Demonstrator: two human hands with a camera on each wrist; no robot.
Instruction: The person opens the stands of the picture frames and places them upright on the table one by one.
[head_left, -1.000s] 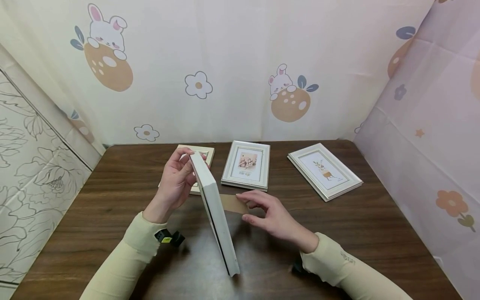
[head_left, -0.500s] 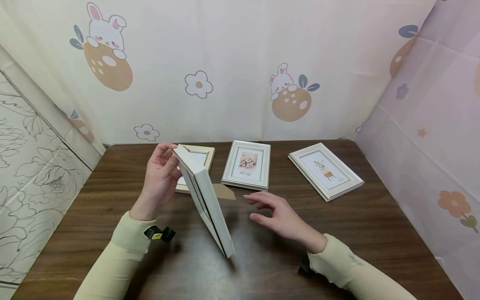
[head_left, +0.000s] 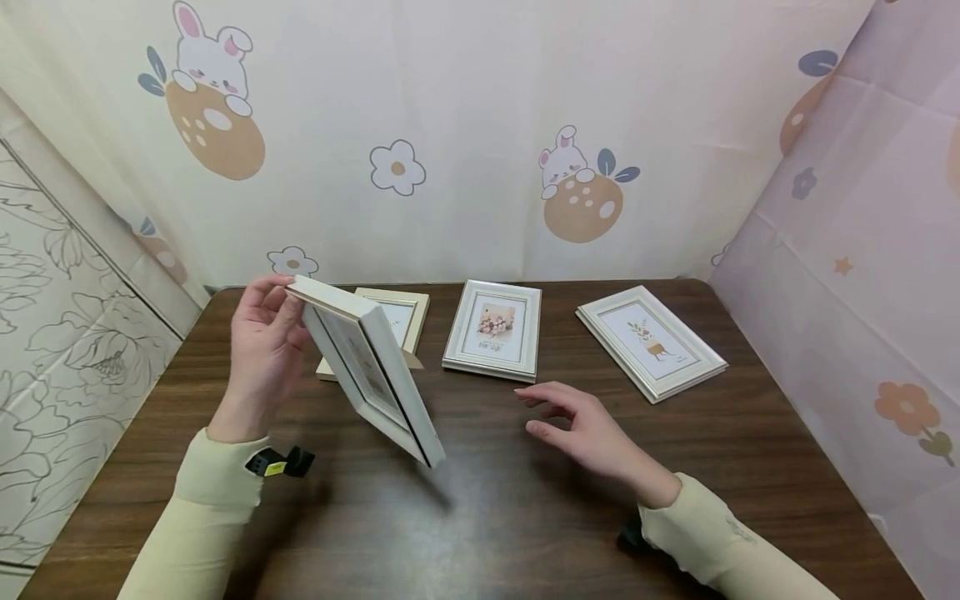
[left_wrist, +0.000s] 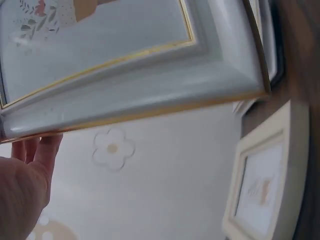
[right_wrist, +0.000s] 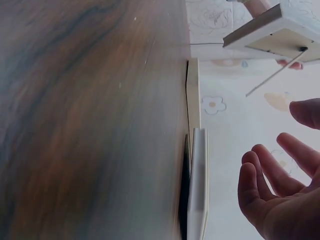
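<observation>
A white picture frame [head_left: 399, 379] is held up and tilted over the table by my left hand [head_left: 262, 350], whose thumb and fingers pinch its upper left corner. In the left wrist view the picture frame [left_wrist: 140, 95] shows gold trim and part of a plant print, with fingers [left_wrist: 47, 155] at its edge. Its brown stand flap [head_left: 412, 361] juts out behind; the right wrist view shows the flap [right_wrist: 275, 74] swung out from the back. To the right, my right hand [head_left: 588, 433] hovers above the table with relaxed fingers, touching nothing.
A cream frame [head_left: 420, 321] lies at the back left, partly hidden by the held one. A white frame with a floral picture [head_left: 534, 333] lies beside it, and another white frame [head_left: 686, 377] lies angled at the right. Patterned curtains [head_left: 465, 125] stand behind the wooden table [head_left: 525, 533].
My left hand has carried the frame leftward and turned its front more into view. The right hand has let go of the stand flap and moved slightly right.
</observation>
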